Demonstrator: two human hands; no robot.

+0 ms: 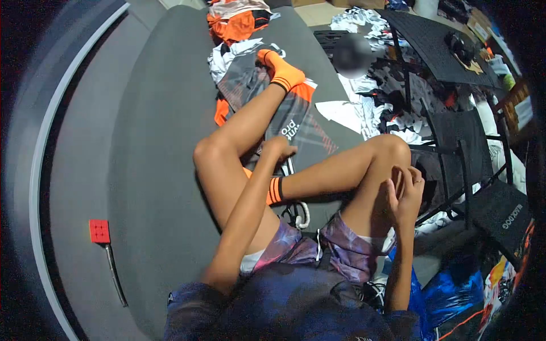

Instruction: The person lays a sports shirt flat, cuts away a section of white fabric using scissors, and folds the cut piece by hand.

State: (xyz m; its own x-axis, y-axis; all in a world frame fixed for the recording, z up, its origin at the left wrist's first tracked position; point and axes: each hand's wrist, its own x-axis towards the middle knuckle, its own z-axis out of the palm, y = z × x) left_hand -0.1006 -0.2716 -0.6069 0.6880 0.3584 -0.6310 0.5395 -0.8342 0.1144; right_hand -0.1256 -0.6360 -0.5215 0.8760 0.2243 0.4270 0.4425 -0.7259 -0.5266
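My left hand [277, 149] is curled closed over the dark grey jersey [293, 122], between my crossed lower legs. Just below its fingers a narrow white-edged dark strip [290, 165] shows; what the fingers hold is hidden. The jersey has white lettering and orange parts, and it lies partly under my foot in an orange sock [287, 74]. My right hand [407, 193] rests by my bent right knee, fingers apart and holding nothing, with a ring on one finger. A white cord or cable with black parts [304, 216] lies in front of my shorts.
I sit on a grey mattress [165, 142]. A red cube puzzle [99, 231] and a thin dark rod [115, 275] lie at left. Orange and white clothes [236, 25] are piled ahead. Black racks or chairs [463, 136], more clothes [392, 85] and a blue plastic bag [455, 287] crowd the right.
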